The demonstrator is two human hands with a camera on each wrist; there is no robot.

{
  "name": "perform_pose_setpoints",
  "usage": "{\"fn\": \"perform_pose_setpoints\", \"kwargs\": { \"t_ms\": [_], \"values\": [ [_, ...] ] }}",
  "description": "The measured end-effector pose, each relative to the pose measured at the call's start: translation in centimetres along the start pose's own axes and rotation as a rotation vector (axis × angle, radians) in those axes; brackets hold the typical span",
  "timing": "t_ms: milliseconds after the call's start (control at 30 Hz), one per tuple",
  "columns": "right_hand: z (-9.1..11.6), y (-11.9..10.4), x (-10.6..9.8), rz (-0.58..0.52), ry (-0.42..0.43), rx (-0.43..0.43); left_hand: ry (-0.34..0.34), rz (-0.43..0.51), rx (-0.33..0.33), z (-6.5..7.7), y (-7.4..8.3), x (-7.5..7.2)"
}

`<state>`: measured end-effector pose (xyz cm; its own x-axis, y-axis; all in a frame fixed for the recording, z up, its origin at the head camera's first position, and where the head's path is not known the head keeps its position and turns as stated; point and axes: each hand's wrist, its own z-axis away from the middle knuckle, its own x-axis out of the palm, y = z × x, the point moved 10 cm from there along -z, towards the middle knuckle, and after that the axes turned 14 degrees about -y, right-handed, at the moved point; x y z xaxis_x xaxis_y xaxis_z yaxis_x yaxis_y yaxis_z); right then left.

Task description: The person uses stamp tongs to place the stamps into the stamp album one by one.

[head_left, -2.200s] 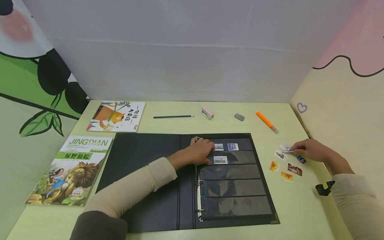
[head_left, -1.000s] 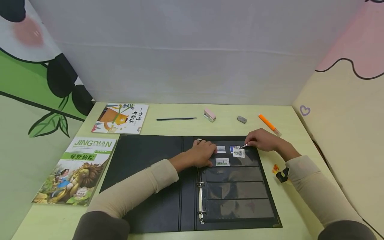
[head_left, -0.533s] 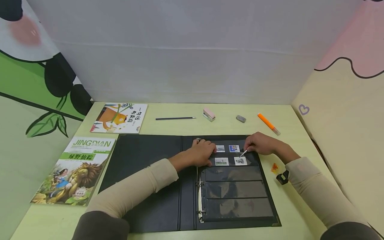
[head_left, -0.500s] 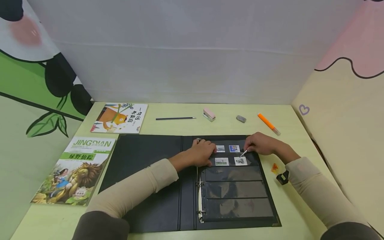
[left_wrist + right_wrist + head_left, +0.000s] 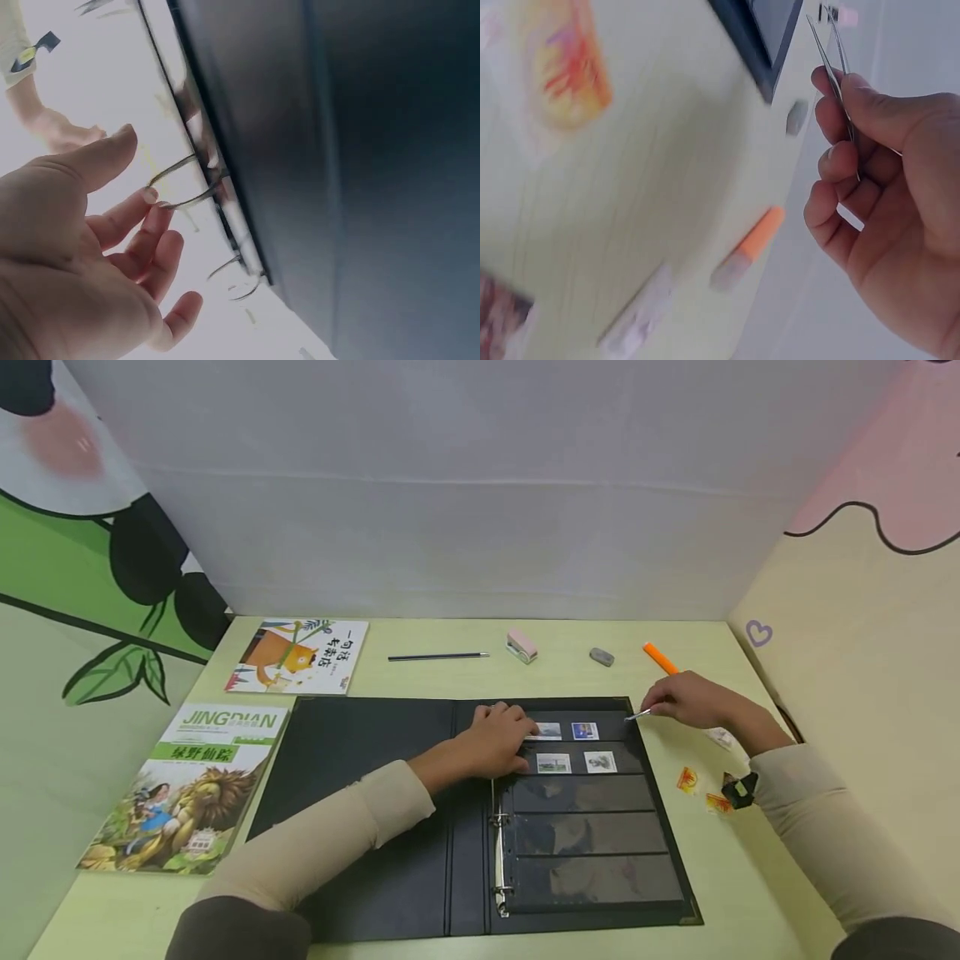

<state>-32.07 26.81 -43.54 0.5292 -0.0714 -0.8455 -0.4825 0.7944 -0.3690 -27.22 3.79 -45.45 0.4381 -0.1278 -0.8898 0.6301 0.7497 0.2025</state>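
A black ring binder (image 5: 375, 827) lies spread out, its right side holding a black stamp page (image 5: 592, 835) with clear pocket strips. My left hand (image 5: 495, 742) rests at the page's upper left, over the ring spine, fingers relaxed and partly covering one stamp (image 5: 549, 732). A blue stamp (image 5: 585, 731) shares the top strip. One strip lower sit a green-grey landscape stamp (image 5: 553, 763) and a grey stamp (image 5: 600, 762). Past the page's upper right corner, my right hand (image 5: 693, 700) pinches metal tweezers (image 5: 824, 56); their tips are apart, with nothing between them.
Loose stamps lie right of the binder, including an orange one (image 5: 687, 779), partly hidden by the right arm. Behind are a pen (image 5: 438, 657), a pink stapler (image 5: 521, 646), an eraser (image 5: 602, 657) and an orange marker (image 5: 660, 658). Two books (image 5: 187, 785) (image 5: 300, 656) lie left.
My right hand carried the grey stamp in the tweezers from the loose stamps to the second strip, let it go there, then drew back right. The left hand stayed nearly still.
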Motion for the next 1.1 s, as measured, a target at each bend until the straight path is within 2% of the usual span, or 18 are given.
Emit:
{"fn": "perform_pose_setpoints", "kwargs": {
  "t_ms": [100,200,433,633,733,900,1100],
  "values": [
    [1.4,1.7,-0.2,-0.015,0.006,0.039,0.028,0.004,0.011,0.9,0.4,-0.7],
    [2.8,3.2,-0.1,-0.027,0.013,0.090,0.034,-0.004,0.035,1.7,1.2,-0.7],
    [6.5,7.2,0.3,-0.070,0.066,0.213,-0.001,-0.077,0.063,2.3,2.4,1.3],
    [9.2,9.8,0.8,-0.060,0.101,0.272,-0.044,-0.095,0.045,2.3,2.2,2.6],
    [10.4,10.8,1.0,-0.094,0.114,0.295,-0.061,-0.089,0.044,2.2,2.2,2.9],
    [11.7,12.7,2.0,-0.123,0.107,0.342,-0.065,-0.034,0.066,2.3,2.3,2.9],
    [12.3,14.2,3.2,-0.138,0.096,0.358,-0.049,-0.002,0.083,2.1,2.3,3.1]
  ]
}}
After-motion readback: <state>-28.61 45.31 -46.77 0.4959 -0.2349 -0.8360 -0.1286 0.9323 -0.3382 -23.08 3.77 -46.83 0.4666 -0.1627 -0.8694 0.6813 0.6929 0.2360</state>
